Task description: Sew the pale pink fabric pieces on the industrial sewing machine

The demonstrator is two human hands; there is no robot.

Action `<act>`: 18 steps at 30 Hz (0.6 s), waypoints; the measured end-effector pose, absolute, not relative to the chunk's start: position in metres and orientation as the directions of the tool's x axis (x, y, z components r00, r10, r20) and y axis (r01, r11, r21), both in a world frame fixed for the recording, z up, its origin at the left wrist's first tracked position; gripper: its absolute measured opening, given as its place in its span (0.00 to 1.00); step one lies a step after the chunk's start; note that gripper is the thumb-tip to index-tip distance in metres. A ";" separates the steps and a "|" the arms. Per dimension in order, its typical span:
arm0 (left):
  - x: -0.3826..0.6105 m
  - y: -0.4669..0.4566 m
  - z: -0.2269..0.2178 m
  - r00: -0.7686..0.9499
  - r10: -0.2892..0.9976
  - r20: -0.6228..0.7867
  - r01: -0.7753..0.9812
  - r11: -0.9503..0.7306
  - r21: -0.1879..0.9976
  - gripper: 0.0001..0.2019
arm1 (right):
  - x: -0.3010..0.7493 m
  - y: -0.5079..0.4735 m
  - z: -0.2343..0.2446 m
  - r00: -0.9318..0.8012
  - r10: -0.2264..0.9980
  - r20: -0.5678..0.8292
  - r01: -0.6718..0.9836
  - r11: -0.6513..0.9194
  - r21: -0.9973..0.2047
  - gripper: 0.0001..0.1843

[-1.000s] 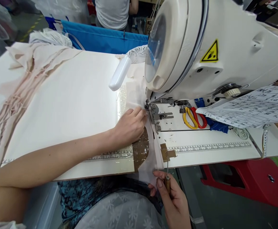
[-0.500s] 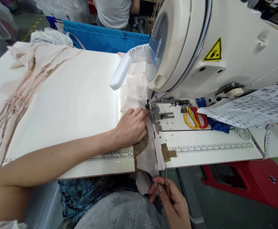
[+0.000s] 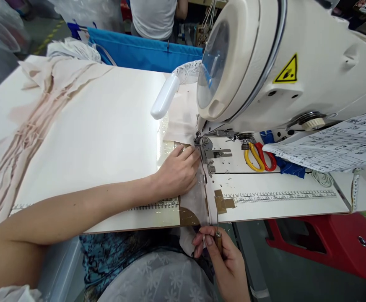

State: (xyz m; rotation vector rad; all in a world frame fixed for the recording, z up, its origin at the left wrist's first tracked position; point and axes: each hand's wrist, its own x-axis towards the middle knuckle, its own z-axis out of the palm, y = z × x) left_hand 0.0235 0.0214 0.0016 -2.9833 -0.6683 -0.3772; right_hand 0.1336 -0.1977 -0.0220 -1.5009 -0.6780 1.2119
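A strip of pale pink fabric runs across the table edge to the needle area of a white sewing machine. My left hand lies on it just in front of the presser foot, fingers bent and close together, the fingertips partly hidden. Below the table edge, my right hand pinches the lower end of the fabric between thumb and fingers. That hand also holds an awl with a wooden handle, its thin metal spike pointing up. More pink fabric lies behind the needle.
Long pink fabric pieces spread over the left of the table. Right of the needle are scissors, a printed paper sheet and a ruler strip. A red stool stands below. Behind a blue cloth is another person.
The fabric has slid away from me toward the needle, baring brown tape near the table edge. My right hand has risen slightly with it. The whole view has shifted a little.
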 end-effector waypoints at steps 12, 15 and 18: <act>0.024 0.025 -0.003 0.866 0.413 0.281 0.431 -0.902 0.000 0.18 | 0.140 -0.198 -0.020 0.342 0.883 -0.322 -0.070 -0.318 -0.945 0.13; 0.025 0.027 -0.004 0.856 0.435 0.280 0.452 -0.892 0.008 0.17 | 0.142 -0.203 -0.011 0.349 0.890 -0.295 0.051 -0.332 -0.942 0.15; 0.026 0.027 -0.004 0.842 0.457 0.285 0.471 -0.882 0.024 0.16 | 0.146 -0.211 -0.003 0.470 0.860 -0.200 0.199 -0.324 -0.925 0.13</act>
